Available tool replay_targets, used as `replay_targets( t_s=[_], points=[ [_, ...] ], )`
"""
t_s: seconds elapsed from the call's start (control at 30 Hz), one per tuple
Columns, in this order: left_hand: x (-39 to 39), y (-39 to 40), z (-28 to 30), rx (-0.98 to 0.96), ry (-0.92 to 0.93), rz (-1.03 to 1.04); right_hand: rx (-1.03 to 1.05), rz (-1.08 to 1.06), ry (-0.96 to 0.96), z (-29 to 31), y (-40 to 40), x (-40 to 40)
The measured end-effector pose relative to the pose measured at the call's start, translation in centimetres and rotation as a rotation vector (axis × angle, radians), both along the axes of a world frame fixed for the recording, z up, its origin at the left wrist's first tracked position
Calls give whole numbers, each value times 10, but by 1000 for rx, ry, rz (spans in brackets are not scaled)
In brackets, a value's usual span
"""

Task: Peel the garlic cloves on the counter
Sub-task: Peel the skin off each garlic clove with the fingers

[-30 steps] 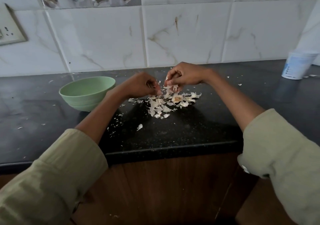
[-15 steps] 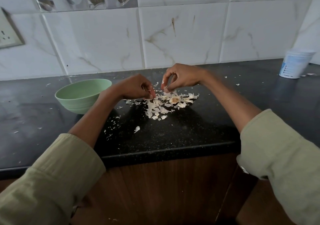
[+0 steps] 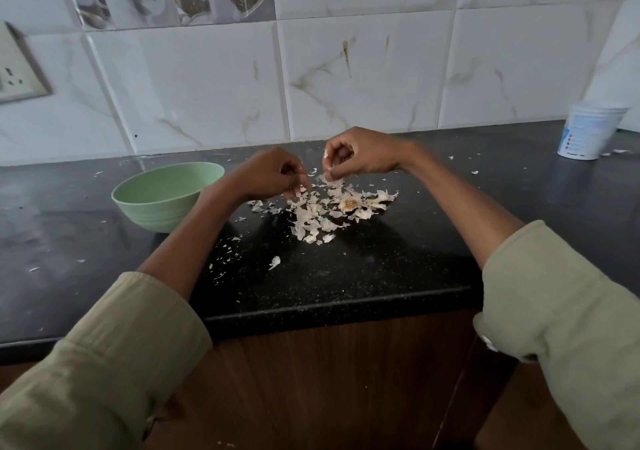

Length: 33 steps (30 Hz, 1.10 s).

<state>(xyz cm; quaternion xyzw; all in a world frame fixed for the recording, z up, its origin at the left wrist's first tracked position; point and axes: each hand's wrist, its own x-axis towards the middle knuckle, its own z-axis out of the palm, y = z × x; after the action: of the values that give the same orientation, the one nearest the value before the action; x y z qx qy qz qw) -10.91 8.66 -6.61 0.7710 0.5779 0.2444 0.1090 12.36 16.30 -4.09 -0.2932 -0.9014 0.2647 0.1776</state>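
Since half a second ago the two hands have drawn a little apart: the right hand has lifted slightly off the pile, and the left hand has dropped its fingertips into the pile's left edge.

At the left, a pale green bowl stands on the black counter; its inside is hidden from this angle. Just right of it, the left hand is loosely curled, fingers pointing down into the garlic skins; I cannot tell whether it has hold of anything. The skins lie in a loose heap mid-counter, with a dried garlic root base on its right side. Any clove among them is too small and pale to pick out, so its long axis cannot be read. The right hand hovers over the heap's far edge, thumb and forefinger pinched round a whitish scrap; clove or skin, I cannot tell. Far right stands a white plastic tub, partly blurred.
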Motion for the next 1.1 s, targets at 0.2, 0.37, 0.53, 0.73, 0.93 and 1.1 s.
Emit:
replay_targets(
  t_s=[0.2, 0.37, 0.53, 0.73, 0.93, 1.1],
  points=[
    [0, -3, 3, 9, -14, -21, -86, 44, 30, 5, -2, 7],
    [-2, -6, 5, -133, 59, -46, -101, 26, 90, 5, -1, 9],
    [-2, -4, 5, -116, 67, -37, -66, -10, 159, 10, -3, 9],
    [1, -4, 2, -34, 68, -11, 6, -56, 47, 10, -1, 12],
    [4, -7, 4, 24, -59, 0, -115, 6, -9, 11, 1, 20],
    [10, -13, 9, -17, -122, -65, -136, 53, -30, 12, -2, 18]
  ],
)
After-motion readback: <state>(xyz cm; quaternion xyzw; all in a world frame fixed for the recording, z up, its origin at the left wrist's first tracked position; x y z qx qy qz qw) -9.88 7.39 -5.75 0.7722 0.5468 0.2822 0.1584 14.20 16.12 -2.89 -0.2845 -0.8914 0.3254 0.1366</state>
